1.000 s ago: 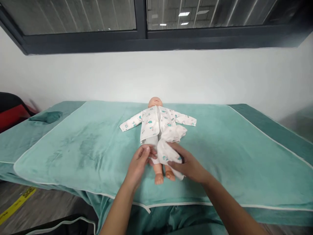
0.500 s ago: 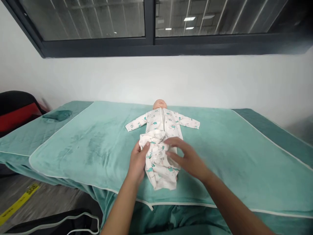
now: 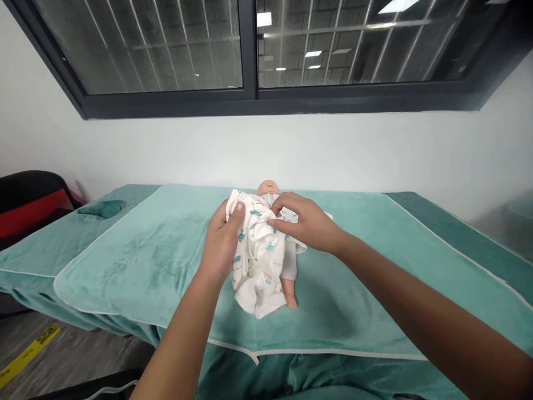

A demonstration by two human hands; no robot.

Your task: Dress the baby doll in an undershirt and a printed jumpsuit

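Note:
A baby doll lies on its back on a teal towel, head toward the wall, one bare foot showing below the cloth. A small pair of white printed trousers hangs above the doll's body. My left hand grips the trousers' waistband at the left, thumb on top. At the right side of the waistband my right hand pinches the cloth. The doll's printed top is mostly hidden behind the trousers and my hands.
The towel covers a padded table with a white-piped front edge. A folded dark-green cloth lies at the table's far left. A red and black object stands beyond the left end. A white wall and a dark-framed window are behind.
Both hands have lifted the printed trousers off the doll's legs and raised them over its chest. One bare foot is uncovered again. The camera has tilted slightly upward.

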